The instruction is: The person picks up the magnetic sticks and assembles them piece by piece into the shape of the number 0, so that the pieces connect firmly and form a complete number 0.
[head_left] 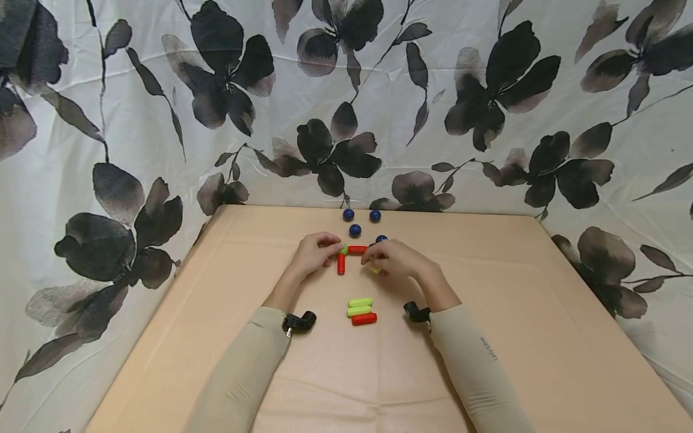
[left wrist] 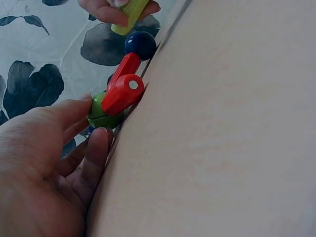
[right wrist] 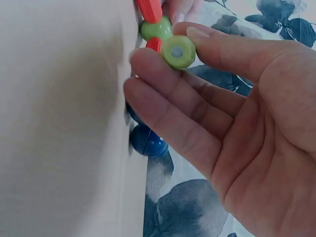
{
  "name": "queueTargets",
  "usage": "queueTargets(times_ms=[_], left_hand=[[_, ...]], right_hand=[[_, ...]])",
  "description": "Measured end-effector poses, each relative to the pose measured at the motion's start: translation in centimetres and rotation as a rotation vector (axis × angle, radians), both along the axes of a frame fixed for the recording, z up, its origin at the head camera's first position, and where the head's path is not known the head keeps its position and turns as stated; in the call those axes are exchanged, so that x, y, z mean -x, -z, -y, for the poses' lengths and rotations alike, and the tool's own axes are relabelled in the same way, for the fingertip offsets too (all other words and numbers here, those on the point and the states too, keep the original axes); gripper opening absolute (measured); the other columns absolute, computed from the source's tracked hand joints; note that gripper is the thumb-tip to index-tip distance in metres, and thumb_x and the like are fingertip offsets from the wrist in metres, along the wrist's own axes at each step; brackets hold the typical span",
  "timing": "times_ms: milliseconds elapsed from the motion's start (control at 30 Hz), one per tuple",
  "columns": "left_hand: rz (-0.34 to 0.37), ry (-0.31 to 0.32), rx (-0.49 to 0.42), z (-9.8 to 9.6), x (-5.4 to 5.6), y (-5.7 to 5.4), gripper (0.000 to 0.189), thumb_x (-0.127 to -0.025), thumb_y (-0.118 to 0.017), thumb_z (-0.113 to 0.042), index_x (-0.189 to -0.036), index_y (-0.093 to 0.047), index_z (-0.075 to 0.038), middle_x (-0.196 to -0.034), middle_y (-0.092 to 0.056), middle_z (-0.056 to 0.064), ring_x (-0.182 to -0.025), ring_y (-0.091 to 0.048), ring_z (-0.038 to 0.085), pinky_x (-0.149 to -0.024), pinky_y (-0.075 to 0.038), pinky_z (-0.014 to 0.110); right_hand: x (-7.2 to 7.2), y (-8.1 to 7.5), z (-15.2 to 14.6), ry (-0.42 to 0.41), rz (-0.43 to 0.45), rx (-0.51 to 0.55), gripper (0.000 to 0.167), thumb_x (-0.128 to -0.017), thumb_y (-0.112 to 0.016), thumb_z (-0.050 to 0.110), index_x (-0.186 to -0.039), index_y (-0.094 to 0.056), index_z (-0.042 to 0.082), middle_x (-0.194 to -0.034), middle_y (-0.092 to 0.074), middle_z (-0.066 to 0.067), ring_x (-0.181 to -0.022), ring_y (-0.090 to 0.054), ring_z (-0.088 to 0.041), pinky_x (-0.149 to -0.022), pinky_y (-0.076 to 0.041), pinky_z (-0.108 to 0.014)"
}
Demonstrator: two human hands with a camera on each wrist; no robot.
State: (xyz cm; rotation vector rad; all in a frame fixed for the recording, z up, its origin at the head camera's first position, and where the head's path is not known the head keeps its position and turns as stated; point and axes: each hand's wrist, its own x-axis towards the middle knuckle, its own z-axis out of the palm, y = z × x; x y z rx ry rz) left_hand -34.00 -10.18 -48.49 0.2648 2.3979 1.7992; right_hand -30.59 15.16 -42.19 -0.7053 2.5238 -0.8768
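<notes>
My left hand [head_left: 315, 251] pinches a green ball [left wrist: 104, 112] between thumb and fingers. Two red rods meet this ball; one red rod [head_left: 341, 264] points toward me and the other red rod [head_left: 357, 249] runs right to a blue ball [left wrist: 140, 45]. My right hand [head_left: 397, 260] pinches a yellow-green rod [right wrist: 178, 52], whose end with a grey disc faces the right wrist camera. In the left wrist view this rod [left wrist: 131, 16] is close to the blue ball; whether they touch I cannot tell.
Several loose blue balls, one of them a blue ball [head_left: 354, 230], lie near the table's far edge. Nearer to me lie two yellow-green rods [head_left: 358, 311] and a red rod [head_left: 364, 319], side by side on the tan table [head_left: 216, 337]. A floral cloth [head_left: 411, 114] hangs behind.
</notes>
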Motion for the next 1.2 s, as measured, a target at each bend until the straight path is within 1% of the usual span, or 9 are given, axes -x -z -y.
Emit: queueTargets(times_ms=[167, 300, 500, 633, 767, 1000, 1100, 1200], left_hand=[[-0.009, -0.006, 0.007, 0.0, 0.0, 0.1, 0.019, -0.097, -0.076, -0.027, -0.111, -0.076, -0.013, -0.095, -0.071, 0.009, -0.068, -0.063, 0.017, -0.057, -0.054, 0.025], [-0.017, -0.005, 0.012, 0.0, -0.1, 0.1, 0.020, -0.097, -0.076, -0.027, -0.111, -0.076, -0.013, -0.095, -0.071, 0.009, -0.068, -0.062, 0.017, -0.058, -0.054, 0.026], [-0.009, -0.003, 0.021, 0.0, -0.1, 0.0, 0.022, -0.097, -0.076, -0.028, -0.113, -0.076, -0.013, -0.096, -0.072, 0.008, -0.069, -0.064, 0.017, -0.058, -0.055, 0.025], [-0.007, -0.003, 0.014, 0.0, -0.1, 0.0, 0.022, -0.097, -0.076, -0.028, -0.113, -0.076, -0.012, -0.096, -0.072, 0.009, -0.071, -0.064, 0.017, -0.057, -0.055, 0.025], [-0.009, -0.003, 0.012, 0.0, 0.0, 0.1, 0.022, -0.097, -0.076, -0.027, -0.113, -0.076, -0.012, -0.096, -0.071, 0.008, -0.071, -0.065, 0.016, -0.057, -0.055, 0.025], [-0.008, 0.002, 0.021, 0.0, 0.0, 0.0, 0.026, -0.098, -0.075, -0.027, -0.118, -0.075, -0.010, -0.099, -0.071, 0.008, -0.070, -0.063, 0.015, -0.058, -0.055, 0.025], [-0.013, 0.008, 0.025, 0.0, 0.0, 0.0, 0.028, -0.099, -0.074, -0.027, -0.120, -0.074, -0.009, -0.100, -0.071, 0.008, -0.071, -0.063, 0.015, -0.058, -0.055, 0.025], [-0.012, 0.010, 0.027, 0.1, 0.1, 0.0, 0.029, -0.099, -0.074, -0.027, -0.120, -0.074, -0.008, -0.100, -0.072, 0.008, -0.072, -0.062, 0.015, -0.058, -0.055, 0.025]], right_hand=[[0.3, 0.1, -0.7, 0.030, 0.017, 0.065, 0.022, -0.105, -0.062, 0.016, -0.122, -0.074, 0.009, -0.104, -0.070, -0.007, -0.086, -0.063, -0.028, -0.078, -0.054, -0.032], [0.8, 0.8, -1.5, 0.048, 0.048, 0.104, 0.022, -0.105, -0.061, 0.017, -0.122, -0.073, 0.010, -0.098, -0.067, -0.006, -0.082, -0.062, -0.031, -0.075, -0.051, -0.033], [1.3, 1.6, -2.6, 0.059, 0.142, 0.106, 0.019, -0.104, -0.064, 0.020, -0.118, -0.074, 0.014, -0.088, -0.063, -0.008, -0.074, -0.059, -0.027, -0.071, -0.049, -0.033], [1.5, 1.9, -2.9, 0.053, 0.181, 0.113, 0.018, -0.104, -0.064, 0.022, -0.117, -0.074, 0.015, -0.085, -0.061, -0.007, -0.070, -0.058, -0.025, -0.069, -0.049, -0.033], [1.5, 2.1, -2.8, 0.057, 0.185, 0.113, 0.017, -0.104, -0.064, 0.022, -0.116, -0.074, 0.015, -0.086, -0.060, -0.006, -0.069, -0.057, -0.024, -0.068, -0.049, -0.032], [1.6, 2.4, -2.5, 0.096, 0.164, 0.082, 0.014, -0.104, -0.065, 0.022, -0.115, -0.073, 0.020, -0.092, -0.062, -0.007, -0.073, -0.057, -0.024, -0.068, -0.048, -0.031], [1.6, 2.4, -2.5, 0.109, 0.163, 0.081, 0.019, -0.103, -0.067, 0.025, -0.119, -0.075, 0.020, -0.094, -0.064, -0.007, -0.074, -0.058, -0.025, -0.069, -0.048, -0.031], [1.6, 2.0, -2.7, 0.139, 0.166, 0.109, 0.026, -0.101, -0.069, 0.029, -0.125, -0.076, 0.019, -0.094, -0.069, -0.009, -0.075, -0.060, -0.029, -0.068, -0.049, -0.032]])
